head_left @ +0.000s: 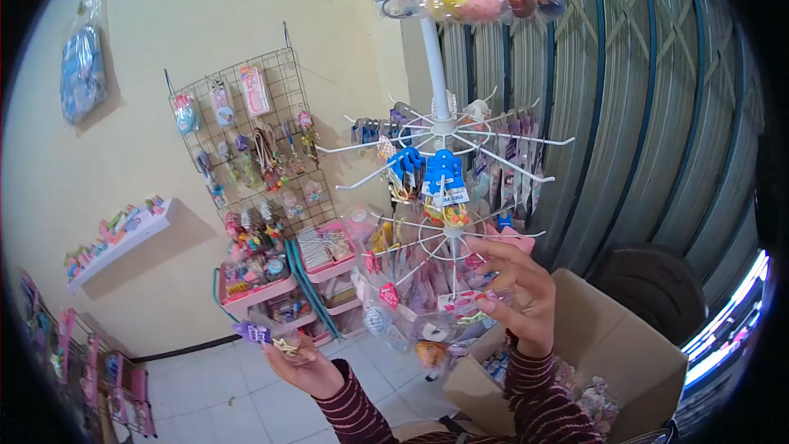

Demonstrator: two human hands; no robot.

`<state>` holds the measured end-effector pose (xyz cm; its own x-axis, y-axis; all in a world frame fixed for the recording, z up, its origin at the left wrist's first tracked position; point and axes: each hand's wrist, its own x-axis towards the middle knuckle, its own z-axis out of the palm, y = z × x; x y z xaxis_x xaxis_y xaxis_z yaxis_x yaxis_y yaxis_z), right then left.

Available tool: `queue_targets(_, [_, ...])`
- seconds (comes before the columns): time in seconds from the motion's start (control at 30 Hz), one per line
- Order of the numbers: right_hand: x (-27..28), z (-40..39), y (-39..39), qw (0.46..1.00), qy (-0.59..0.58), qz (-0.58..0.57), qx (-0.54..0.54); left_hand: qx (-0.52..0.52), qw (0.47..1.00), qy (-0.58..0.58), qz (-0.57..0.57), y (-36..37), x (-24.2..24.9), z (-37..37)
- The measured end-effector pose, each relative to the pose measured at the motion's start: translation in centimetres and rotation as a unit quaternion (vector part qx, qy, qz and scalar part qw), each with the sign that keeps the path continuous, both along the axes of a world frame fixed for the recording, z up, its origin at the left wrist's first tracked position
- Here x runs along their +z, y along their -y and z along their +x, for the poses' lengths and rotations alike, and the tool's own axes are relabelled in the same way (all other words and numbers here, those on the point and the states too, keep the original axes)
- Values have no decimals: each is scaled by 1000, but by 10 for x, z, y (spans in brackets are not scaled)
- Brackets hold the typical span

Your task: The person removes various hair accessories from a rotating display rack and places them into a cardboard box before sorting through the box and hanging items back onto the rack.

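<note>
On my feed, the left hand (306, 367), at seven o'clock, has thumb and fingers closed on a purple-tagged packet (285, 345) with gold-coloured pieces in it. At four o'clock the right hand (523, 294) is raised to the lower tier of the white wire rack (445, 126), thumb and forefinger wide apart. Its thumb is by a pink-printed card (459, 302); the packets crowd together there, so I cannot tell whether it pinches anything.

I read the step in hand as placing or arranging packets at the rack. As I judge it, the next move calls for the right hand to steady a prong while the left brings its packet up, hole first, without snagging neighbours.

Farther out, between four and five o'clock, a cardboard box (610, 312) stands open with wrapped packets (598, 401) inside. At eight o'clock one pink tray (261, 293) holds a colourful jumble, and another pink tray (335, 266) just beside it carries pale packets in rows.
</note>
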<state>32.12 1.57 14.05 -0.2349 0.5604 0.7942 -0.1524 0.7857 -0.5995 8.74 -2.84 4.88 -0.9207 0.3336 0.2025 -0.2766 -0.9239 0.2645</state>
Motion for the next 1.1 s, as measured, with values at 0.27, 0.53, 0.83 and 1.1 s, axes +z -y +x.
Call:
queue_targets(0.27, [7, -38, 5, 999, 3, 14, -35, -83, 994, -69, -6, -2, 4, -12])
queue_targets(0.53, [33, -71, 2, 962, 83, 189, -177, -75, 997, -22, 20, -7, 0, -32])
queue_targets(0.83, [191, -104, -19, 643, 213, 537, -504, -129, 991, -31, 34, -32, -12, -43])
queue_targets(1.1, [229, -68, -23, 483, 453, 413, -625, -175, 984, -15, 9, -38, -17, -39])
